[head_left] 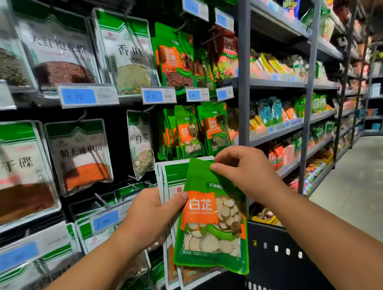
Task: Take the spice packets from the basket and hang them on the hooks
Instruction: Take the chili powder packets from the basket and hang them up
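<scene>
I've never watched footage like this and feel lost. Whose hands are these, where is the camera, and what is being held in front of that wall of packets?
There is no machine here: a person wears one wide-angle camera on the head, looking forward and down, so you see their own arms. The left hand grips a stack of spice packets, white-and-green ones behind. The right hand pinches the top edge of the front green and orange packet, which shows pale dried slices through its window. Behind stands a shop display where similar packets hang from hooks above blue price tags. The dark basket sits below the hands.
</scene>
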`<action>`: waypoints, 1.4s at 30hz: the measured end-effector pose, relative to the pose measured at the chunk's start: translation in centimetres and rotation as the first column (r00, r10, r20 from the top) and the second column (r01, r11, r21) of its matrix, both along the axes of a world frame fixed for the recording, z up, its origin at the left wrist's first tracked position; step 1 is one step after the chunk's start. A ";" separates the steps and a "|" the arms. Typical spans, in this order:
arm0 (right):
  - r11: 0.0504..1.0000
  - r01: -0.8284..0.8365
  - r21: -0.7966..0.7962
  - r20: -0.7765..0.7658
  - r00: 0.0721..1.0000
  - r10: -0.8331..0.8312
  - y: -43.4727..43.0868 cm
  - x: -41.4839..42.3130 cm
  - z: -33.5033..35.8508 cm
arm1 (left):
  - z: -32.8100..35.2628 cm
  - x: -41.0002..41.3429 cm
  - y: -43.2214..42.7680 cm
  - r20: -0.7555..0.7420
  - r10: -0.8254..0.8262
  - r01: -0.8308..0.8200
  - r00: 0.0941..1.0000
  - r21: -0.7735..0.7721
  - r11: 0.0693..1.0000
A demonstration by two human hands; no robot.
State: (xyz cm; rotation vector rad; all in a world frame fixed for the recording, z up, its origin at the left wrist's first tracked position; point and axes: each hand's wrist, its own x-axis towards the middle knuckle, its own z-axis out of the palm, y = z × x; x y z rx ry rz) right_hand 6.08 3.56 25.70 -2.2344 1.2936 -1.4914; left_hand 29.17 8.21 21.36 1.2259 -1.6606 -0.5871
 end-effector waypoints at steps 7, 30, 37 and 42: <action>0.940 -0.212 0.268 0.486 0.872 0.058 0.1 0.8 -2.8 | 0.3 1.9 0.5 -0.097 0.131 -0.133 0.987 -0.019 0.991; 0.852 -0.384 0.355 0.779 0.625 -0.043 -6.8 1.8 -3.2 | 4.8 5.4 0.0 -0.073 0.303 -0.310 0.950 -0.099 0.946; 0.862 -0.345 0.371 0.803 0.586 -0.112 -14.7 0.0 0.1 | 5.8 7.2 -2.3 -0.026 0.324 -0.324 0.946 -0.156 0.933; 0.878 -0.308 0.367 0.789 0.603 -0.118 -16.2 1.3 3.3 | 6.6 7.0 -3.1 -0.006 0.351 -0.349 0.936 -0.137 0.927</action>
